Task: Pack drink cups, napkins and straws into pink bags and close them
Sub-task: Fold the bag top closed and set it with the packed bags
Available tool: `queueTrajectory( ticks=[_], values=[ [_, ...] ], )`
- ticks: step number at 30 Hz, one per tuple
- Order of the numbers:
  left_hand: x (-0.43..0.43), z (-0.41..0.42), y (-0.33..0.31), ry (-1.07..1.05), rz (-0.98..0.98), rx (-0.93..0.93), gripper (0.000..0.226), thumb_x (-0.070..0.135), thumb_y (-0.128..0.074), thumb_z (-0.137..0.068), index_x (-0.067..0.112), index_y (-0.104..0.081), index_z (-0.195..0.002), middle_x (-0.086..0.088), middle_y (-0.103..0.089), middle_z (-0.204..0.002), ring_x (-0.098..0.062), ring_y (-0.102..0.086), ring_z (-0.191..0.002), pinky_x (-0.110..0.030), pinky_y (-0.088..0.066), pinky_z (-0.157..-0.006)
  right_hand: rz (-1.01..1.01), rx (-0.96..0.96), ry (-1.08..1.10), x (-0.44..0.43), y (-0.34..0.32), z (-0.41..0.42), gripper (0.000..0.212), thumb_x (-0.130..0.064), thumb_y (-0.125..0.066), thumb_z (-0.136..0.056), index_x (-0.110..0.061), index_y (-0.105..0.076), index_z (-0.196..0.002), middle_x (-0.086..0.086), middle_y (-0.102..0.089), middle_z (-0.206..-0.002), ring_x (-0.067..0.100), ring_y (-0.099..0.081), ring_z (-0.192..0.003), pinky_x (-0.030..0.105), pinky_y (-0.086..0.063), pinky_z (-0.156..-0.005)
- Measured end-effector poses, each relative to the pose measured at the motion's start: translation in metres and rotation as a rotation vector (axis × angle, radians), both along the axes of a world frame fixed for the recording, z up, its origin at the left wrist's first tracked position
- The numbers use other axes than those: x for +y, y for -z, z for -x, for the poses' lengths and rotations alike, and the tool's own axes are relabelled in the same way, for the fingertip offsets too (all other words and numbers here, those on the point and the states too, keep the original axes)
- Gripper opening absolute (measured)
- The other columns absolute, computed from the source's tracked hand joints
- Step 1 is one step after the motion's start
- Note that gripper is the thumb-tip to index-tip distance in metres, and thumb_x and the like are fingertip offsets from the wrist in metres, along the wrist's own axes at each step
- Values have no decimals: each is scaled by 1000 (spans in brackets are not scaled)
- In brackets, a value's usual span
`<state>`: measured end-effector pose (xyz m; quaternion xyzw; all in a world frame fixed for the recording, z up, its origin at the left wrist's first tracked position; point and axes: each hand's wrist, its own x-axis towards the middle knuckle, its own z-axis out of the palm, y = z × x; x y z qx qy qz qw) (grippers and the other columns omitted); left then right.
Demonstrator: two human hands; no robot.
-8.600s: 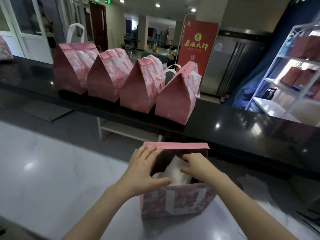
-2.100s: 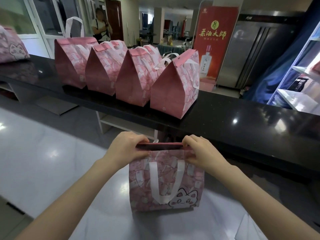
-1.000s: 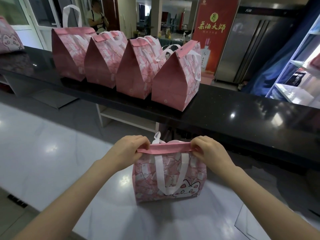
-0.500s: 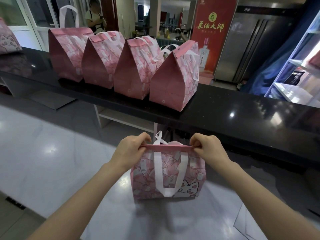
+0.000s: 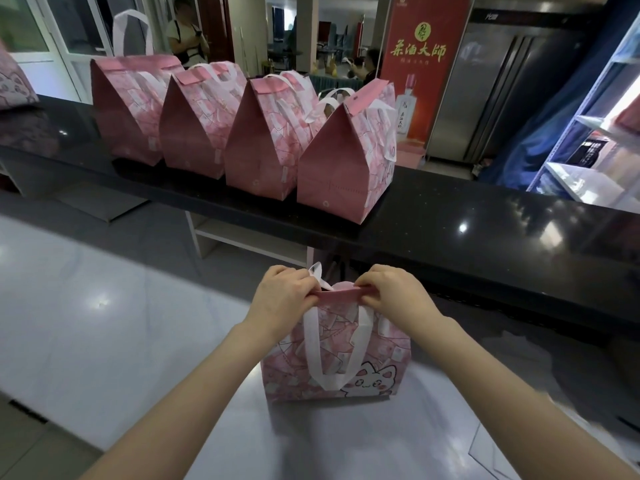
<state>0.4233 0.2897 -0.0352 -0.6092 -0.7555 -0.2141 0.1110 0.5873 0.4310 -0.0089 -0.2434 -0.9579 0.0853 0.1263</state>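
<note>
now | left hand (image 5: 282, 299), right hand (image 5: 394, 296) pinch top of 1 pink bag (image 5: 377, 348) | 4 closed bags (image 5: 332, 168) behind

Pink cat-print bag (image 5: 367, 362) stands upright at the white worktop's (image 5: 104, 323) far edge, top closed. Four closed bags (image 5: 263, 140) line the black worktop's (image 5: 485, 230) near edge.

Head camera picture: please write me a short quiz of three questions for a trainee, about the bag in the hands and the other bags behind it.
1. True or false: the left hand and the right hand both pinch the folded top edge of the pink patterned paper bag on the pale glossy counter.
2. How many closed pink paper bags stand in the tight row on the black glossy ledge? A) two B) four C) six
3. Which animal is the white cartoon face on the near bag's front?
Key: 1 true; 2 B; 3 a cat.
</note>
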Motion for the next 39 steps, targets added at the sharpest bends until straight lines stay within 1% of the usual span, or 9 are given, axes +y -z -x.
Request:
queueTrajectory(
  ticks=[5,12,19,24,27,30,33,35,39],
  values=[
    [3,1,2,-13,6,2,14,26,-57,-93,21,-69,-96,9,-66,-94,-13,-59,-95,-27,-27,-101,25,-17,26,1,3,5,14,-16,-64,-88,-16,-73,-98,-1,-68,-94,18,-61,-90,31,-49,-80],
    [11,-2,0,6,8,-7,18,36,-58,-88,25,-69,-98,7,-61,-91,-16,-58,-91,-32,-36,-90,2,4,-21,-9,-1,12,22,-31,-62,-89,-27,-69,-110,-6,-61,-103,13,-55,-96,33,-49,-79],
    [12,-3,7,-14,-11,-17,20,30,-54,-93,25,-73,-97,6,-64,-94,-15,-58,-92,-29,-34,-90,-100,36,-4,-21,6,26,21,-37,-57,-94,-25,-73,-100,-8,-66,-97,14,-56,-95,26,-29,-66],
    [-1,10,-2,56,10,-65,20,36,-59,-90,24,-69,-102,6,-62,-94,-16,-58,-91,-33,-41,-85,-57,30,-27,-21,1,22,19,-33,-62,-91,-25,-71,-105,-7,-67,-99,14,-58,-95,26,-42,-74],
    [-21,30,-6,38,40,-86,24,43,-61,-88,25,-67,-102,8,-63,-95,-12,-57,-89,-29,-45,-80,13,-46,64,-9,-12,3,28,-32,-66,-87,-27,-66,-115,-8,-67,-106,13,-60,-99,31,-49,-86],
    [-43,50,-3,14,71,-199,23,45,-64,-87,27,-67,-101,15,-62,-95,-5,-56,-87,-25,-48,-75,70,-126,184,7,-19,-23,26,-30,-69,-85,-29,-68,-111,-8,-69,-104,12,-61,-94,31,-51,-83],
    [-54,54,0,54,52,-297,19,38,-68,-86,24,-69,-98,15,-63,-92,-6,-57,-84,-27,-49,-75,117,-130,246,9,-18,-32,19,-25,-70,-84,-29,-71,-103,-8,-70,-97,11,-61,-89,32,-53,-79],
    [-55,50,2,63,0,-270,14,30,-71,-85,17,-71,-90,9,-66,-84,-10,-55,-76,-31,-49,-78,55,-130,270,6,-15,-26,13,-21,-67,-85,-27,-73,-95,-6,-71,-93,15,-62,-88,34,-53,-77],
    [-61,39,11,-23,-74,-266,13,24,-71,-86,12,-69,-80,5,-68,-76,-14,-56,-70,-32,-34,-104,-45,-49,297,0,-9,-14,16,-19,-64,-86,-24,-73,-100,0,-70,-98,21,-62,-95,32,-49,-76]
  ],
)
